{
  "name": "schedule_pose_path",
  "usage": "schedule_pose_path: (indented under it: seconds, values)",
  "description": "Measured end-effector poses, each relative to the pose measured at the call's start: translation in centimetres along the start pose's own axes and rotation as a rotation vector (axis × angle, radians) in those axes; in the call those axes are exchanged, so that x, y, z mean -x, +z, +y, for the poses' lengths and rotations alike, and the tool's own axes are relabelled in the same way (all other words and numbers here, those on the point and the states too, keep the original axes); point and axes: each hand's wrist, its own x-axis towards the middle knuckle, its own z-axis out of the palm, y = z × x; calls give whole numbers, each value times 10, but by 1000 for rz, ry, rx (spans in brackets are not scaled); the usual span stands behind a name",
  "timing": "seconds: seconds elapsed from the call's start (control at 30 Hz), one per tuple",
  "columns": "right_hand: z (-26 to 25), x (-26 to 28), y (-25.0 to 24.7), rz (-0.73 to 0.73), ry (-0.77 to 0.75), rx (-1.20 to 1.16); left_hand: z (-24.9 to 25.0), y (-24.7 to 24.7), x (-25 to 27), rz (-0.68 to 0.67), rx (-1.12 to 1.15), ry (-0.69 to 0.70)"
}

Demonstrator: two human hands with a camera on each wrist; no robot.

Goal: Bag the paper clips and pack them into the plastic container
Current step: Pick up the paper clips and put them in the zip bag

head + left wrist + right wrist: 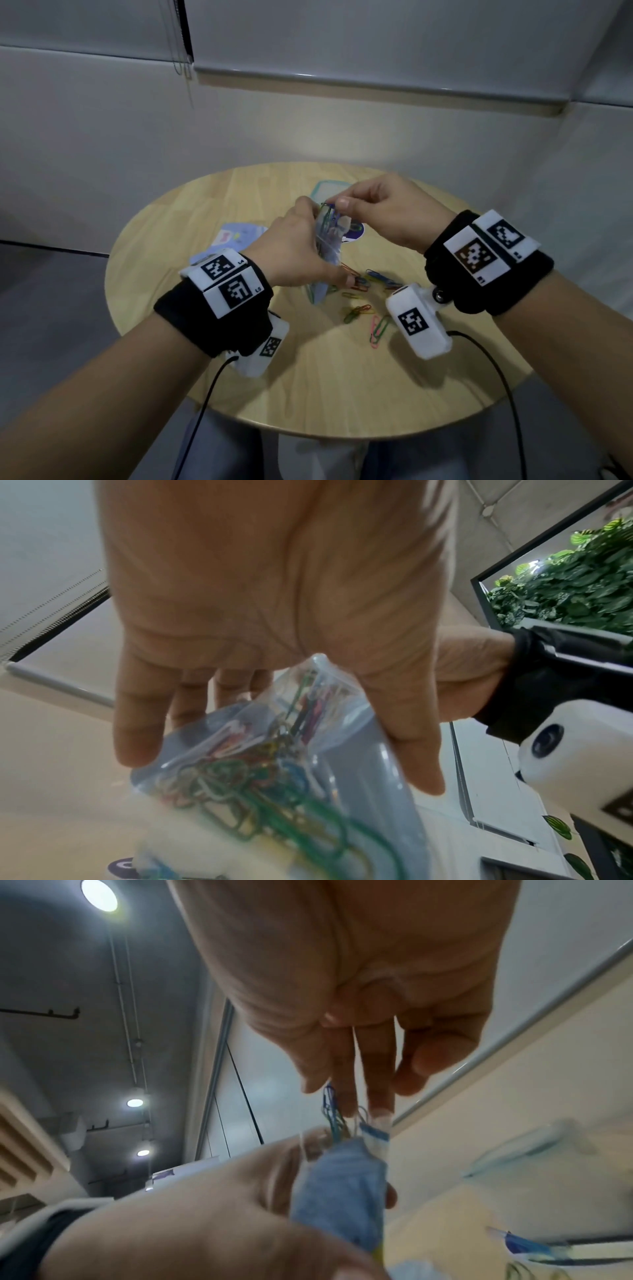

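While both hands meet above the round wooden table (260, 387), the scene stands thus:

Left hand (291, 250): raised over the table's middle, its fingers (137, 723) and thumb curled round a small clear zip bag (329, 240), gripping it upright by its sides.

Bag: already holds a tangle of coloured paper clips (246, 785), green, red and blue among them; its mouth faces up, toward the right hand.

Right hand (387, 212): thumb and fingertips (346, 1096) pinched on a few clips (330, 1110) at the bag's mouth, where the clips' lower ends go in past the blue-striped zip edge.

Loose clips (363, 301): scattered on the table below and between the two wrists, several colours, some overlapping.

Plastic container (327, 190): a clear box with a teal rim, on the far side of the table behind the hands, partly hidden by them.

Other things: a pale blue printed card (236, 236) lies left of the hands; a dark round sticker (354, 229) lies beneath the bag.

Wrists: black bands with white marker blocks, cables trailing toward the person.
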Motion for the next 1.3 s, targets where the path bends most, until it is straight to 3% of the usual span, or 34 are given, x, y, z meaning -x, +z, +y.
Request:
schedule_pose_path:
  seconds: [0.13,0.27,0.43,0.67,0.8,0.97,1.1,1.3]
  values:
    - [4,4,3,138,-75,77,2,2,0,76,31,6]
    - [2,9,8,-32,-73,127,2,3,-2,107,8,24]
    - [-4,11,-2,102,-78,-112,-1,2,-2,106,4,37]
    - [0,4,-7,-14,-28,-130,-1,2,-1,56,-25,86]
    - [2,-5,-3,102,-99,-31,2,4,-1,14,-71,111]
    - [4,-5,-11,251,-126,-71,-2,1,-2,32,9,13]
    - [-2,9,-5,10,-67,93,-1,-1,-1,53,67,-26]
    - [-1,13,-7,-226,102,-178,2,-1,1,58,125,-30]
